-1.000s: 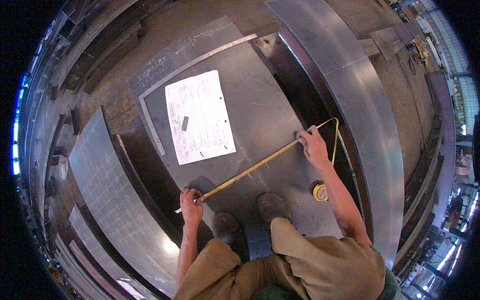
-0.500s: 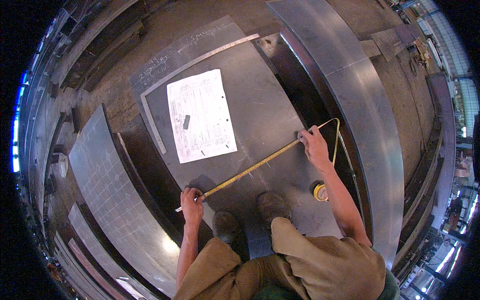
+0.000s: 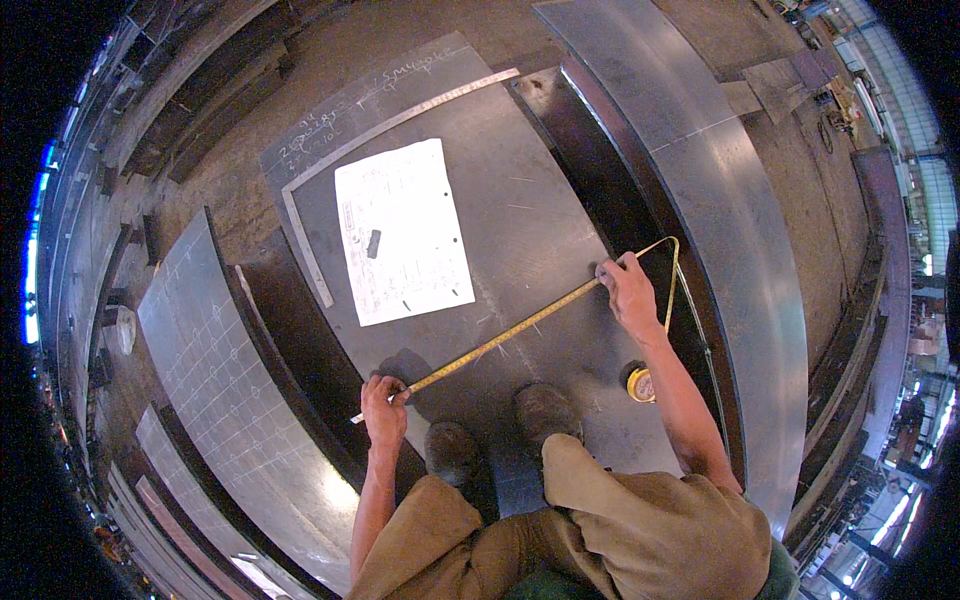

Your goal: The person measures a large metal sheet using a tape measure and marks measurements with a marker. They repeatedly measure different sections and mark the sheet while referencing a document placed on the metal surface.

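A yellow tape measure (image 3: pixel 510 335) is stretched slantwise across a grey steel plate (image 3: pixel 510 220). My left hand (image 3: pixel 384 412) pinches its near left end at the plate's left edge, with a thin pale tip sticking out beyond the fingers. Farther right, the fingers of my right hand (image 3: pixel 628 292) are closed on the blade near the plate's right edge. Past that hand the blade bends over the gap and doubles back toward the yellow tape case (image 3: pixel 641 382), which rests on the plate beside my right forearm. My forearm hides part of the blade there.
A white paper sheet (image 3: pixel 405 235) lies on the plate, with a small dark block (image 3: pixel 374 244) on it. Beyond is an L-shaped metal square (image 3: pixel 400 118). My boots (image 3: pixel 548 412) stand on the plate. Dark gaps separate it from the right plate (image 3: pixel 730 230) and the line-marked left plate (image 3: pixel 215 350).
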Demonstrator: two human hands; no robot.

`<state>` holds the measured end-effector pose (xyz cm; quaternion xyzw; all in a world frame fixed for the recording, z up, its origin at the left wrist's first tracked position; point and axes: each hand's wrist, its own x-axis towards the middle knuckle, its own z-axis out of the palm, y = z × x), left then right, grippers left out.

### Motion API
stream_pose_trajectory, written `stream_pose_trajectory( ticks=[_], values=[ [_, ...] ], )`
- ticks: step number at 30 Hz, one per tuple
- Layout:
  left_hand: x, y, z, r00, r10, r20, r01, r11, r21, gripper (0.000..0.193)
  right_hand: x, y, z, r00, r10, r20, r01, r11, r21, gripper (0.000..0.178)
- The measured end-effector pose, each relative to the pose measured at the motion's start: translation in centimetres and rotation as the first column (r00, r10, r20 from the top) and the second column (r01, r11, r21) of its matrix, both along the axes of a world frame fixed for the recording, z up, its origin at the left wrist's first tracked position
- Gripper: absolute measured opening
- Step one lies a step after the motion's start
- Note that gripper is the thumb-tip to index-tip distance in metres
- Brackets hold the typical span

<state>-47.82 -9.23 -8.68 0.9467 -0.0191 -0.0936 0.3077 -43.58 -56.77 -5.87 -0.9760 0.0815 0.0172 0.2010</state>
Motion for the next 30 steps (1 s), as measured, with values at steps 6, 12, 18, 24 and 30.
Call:
stream_pose_trajectory(
  ticks=[6,12,18,24,30],
  values=[
    [0.0,-0.5,0.4,0.997,-0.004,0.073,0.003,1.000,0.015,0.016,-1.5,1.8,0.4,0.977,-0.059,0.206,0.046,0.997,0.065,0.040],
    [-0.2,-0.4,0.5,0.990,-0.021,0.138,0.015,0.999,0.044,0.016,-5.0,4.5,0.8,0.989,-0.035,0.141,0.013,0.988,0.153,0.045],
    [0.1,-0.9,1.1,0.998,-0.001,0.062,-0.004,0.997,0.074,0.016,-5.6,5.5,-0.2,0.988,-0.142,0.061,0.129,0.975,0.178,0.025],
    [0.1,-1.2,1.6,0.996,0.036,0.085,-0.047,0.990,0.130,0.017,-4.7,7.1,0.1,0.985,-0.154,0.074,0.139,0.974,0.180,0.017],
    [0.2,-1.2,1.7,0.997,0.036,0.061,-0.046,0.985,0.169,0.016,-4.1,8.1,0.1,0.989,-0.145,0.038,0.140,0.984,0.114,0.017]
  ],
)
